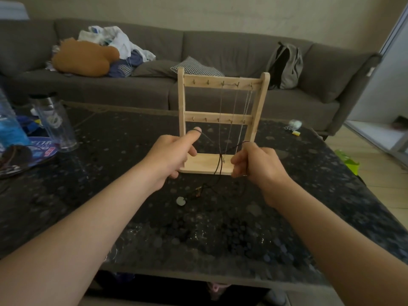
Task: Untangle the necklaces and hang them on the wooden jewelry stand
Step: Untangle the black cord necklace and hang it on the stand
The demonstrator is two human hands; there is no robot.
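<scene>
Dark speckled worktop (287,184), grey sofa (220,49) behind. I see left grip (174,153) curled w/ cord looped over its thumb, right grip (256,164) pinching same dark cord necklace (219,165). Its pale pendant (181,200) lies on worktop below. Wooden stand (220,118) just behind, thin chains (234,107) on top hooks.

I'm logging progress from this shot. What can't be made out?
Head view:
How the dark cord runs inside the left hand and right hand: curled fingers hide it.
Which hooks the thin chains hang from: too small, blurred.
The knot near the pale pendant: dark cord lost against the dark table.
</scene>
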